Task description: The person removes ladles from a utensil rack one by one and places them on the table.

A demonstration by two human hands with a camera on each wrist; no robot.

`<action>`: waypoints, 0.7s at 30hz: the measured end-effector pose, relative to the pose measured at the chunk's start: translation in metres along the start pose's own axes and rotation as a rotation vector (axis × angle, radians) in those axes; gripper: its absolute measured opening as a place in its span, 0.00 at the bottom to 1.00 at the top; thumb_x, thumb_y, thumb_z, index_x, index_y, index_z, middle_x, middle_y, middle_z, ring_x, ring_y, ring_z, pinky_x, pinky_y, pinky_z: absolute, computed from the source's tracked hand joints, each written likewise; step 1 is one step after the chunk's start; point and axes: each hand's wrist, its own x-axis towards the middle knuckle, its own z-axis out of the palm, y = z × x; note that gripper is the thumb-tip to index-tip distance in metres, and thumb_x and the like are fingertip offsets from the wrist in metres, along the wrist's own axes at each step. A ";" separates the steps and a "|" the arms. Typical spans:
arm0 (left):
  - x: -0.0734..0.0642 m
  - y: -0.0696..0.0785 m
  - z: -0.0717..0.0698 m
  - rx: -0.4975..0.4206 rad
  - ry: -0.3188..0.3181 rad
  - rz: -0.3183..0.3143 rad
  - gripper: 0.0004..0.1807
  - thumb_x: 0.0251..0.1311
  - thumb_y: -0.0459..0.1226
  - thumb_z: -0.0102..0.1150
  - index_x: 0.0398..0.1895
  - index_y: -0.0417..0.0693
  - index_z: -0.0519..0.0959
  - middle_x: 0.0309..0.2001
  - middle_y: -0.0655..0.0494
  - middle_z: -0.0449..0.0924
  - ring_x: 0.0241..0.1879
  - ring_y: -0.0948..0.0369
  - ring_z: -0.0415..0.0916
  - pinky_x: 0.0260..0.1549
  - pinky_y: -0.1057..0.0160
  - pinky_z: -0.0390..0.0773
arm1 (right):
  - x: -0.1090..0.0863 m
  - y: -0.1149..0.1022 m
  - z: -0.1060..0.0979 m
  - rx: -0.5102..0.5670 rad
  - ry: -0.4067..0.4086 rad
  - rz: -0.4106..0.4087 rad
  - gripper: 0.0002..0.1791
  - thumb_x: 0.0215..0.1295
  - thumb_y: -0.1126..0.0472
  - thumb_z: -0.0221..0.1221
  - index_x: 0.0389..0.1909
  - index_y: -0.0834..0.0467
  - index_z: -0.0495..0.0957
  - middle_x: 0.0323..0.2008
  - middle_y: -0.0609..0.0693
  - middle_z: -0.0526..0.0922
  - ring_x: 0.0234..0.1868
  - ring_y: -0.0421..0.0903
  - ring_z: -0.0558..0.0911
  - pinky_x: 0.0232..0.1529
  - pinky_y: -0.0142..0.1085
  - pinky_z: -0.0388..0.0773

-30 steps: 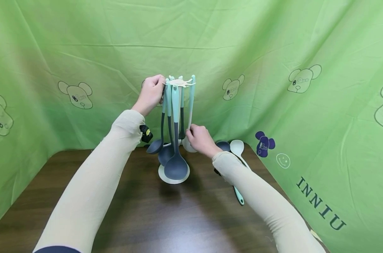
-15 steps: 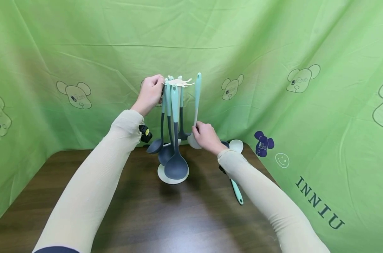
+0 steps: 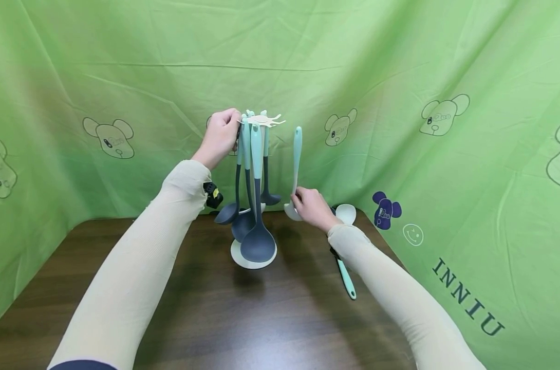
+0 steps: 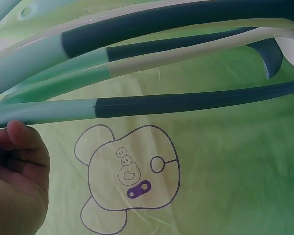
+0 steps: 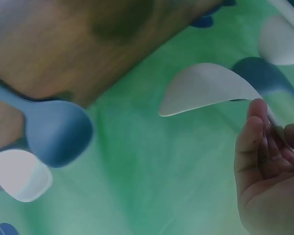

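Note:
A white rack with a hooked top and round base stands on the table. Several dark-blue ladles with mint handles hang around it. At the rack's upper left, my left hand grips its edge, fingers curled; in the left wrist view the fingertips lie right at a mint handle. To the right of the rack, my right hand pinches a white ladle low on its stem, mint handle upward. Its bowl shows sideways in the right wrist view.
On the brown table at right lie a dark-blue spoon and a white spoon, partly behind my right arm; a mint handle points toward me. A green curtain surrounds the back and sides.
The white ladle came off the rack's right hook, rose slightly, then moved right and down in my right hand. My left hand stayed at the rack's top.

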 end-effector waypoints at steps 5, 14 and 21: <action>0.000 0.000 0.001 -0.003 0.000 -0.001 0.17 0.72 0.37 0.38 0.22 0.48 0.67 0.16 0.58 0.61 0.14 0.60 0.64 0.21 0.58 0.75 | -0.012 0.016 0.013 -0.044 -0.024 -0.017 0.11 0.74 0.60 0.54 0.31 0.58 0.79 0.19 0.48 0.74 0.20 0.46 0.72 0.24 0.40 0.70; 0.001 -0.002 0.000 -0.011 0.000 -0.002 0.17 0.73 0.38 0.38 0.22 0.48 0.66 0.16 0.58 0.60 0.14 0.60 0.64 0.20 0.59 0.75 | -0.026 0.039 0.030 -0.126 -0.053 -0.055 0.10 0.72 0.59 0.56 0.33 0.55 0.83 0.18 0.44 0.75 0.20 0.43 0.73 0.25 0.43 0.74; 0.001 -0.002 0.001 -0.017 -0.002 0.004 0.18 0.73 0.38 0.38 0.22 0.48 0.67 0.16 0.58 0.62 0.14 0.61 0.64 0.20 0.59 0.75 | -0.035 0.054 0.043 -0.180 -0.023 -0.169 0.09 0.68 0.62 0.60 0.27 0.51 0.78 0.17 0.42 0.73 0.20 0.43 0.72 0.24 0.45 0.75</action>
